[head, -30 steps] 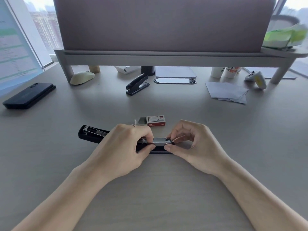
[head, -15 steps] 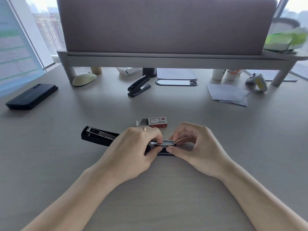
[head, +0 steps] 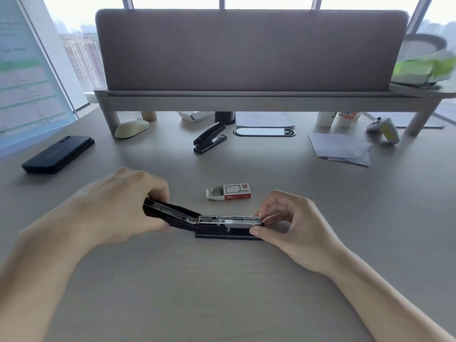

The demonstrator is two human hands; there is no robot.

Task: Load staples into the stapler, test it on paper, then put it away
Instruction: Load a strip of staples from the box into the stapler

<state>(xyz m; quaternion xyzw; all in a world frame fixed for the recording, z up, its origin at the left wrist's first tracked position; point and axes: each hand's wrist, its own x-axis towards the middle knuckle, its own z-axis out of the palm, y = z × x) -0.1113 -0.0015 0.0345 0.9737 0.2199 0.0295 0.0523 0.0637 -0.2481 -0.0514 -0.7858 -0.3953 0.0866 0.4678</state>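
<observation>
Since the earlier frame, moved leftward along the stapler: left hand (head: 116, 208), now off the magazine and wrapped around the swung-back top cover (head: 170, 215) at its far left end. Fingers (head: 158, 191) curled over the cover's upper edge, thumb underneath, gripping it with that end raised a little off the counter (head: 222, 292). Slightly blurred.

On the other side, right hand (head: 293, 225) pinching the front tip of the open stapler (head: 229, 227): thumb (head: 259, 230) pressed against the near side, fingertips closed on the far side of the metal magazine (head: 232, 220). Magazine channel exposed and facing up, silvery inside; cannot tell whether staples lie in it. Black base flat on the counter, lengthwise left to right, in the near middle between both hands.

Just behind the stapler, apart from it: small red-and-white staple box (head: 230, 192), its left end flap open, a pale grey block of staples showing inside.

Farther back, a second black stapler (head: 209, 138), closed, near an oval cable grommet (head: 264, 132). To the right, a loose stack of white paper sheets (head: 341, 148), a game controller (head: 382, 127) and paper cups (head: 344, 118) under the desk shelf (head: 246, 103). To the left, a dark phone (head: 58, 154) lying face down and a cream computer mouse (head: 132, 128).
</observation>
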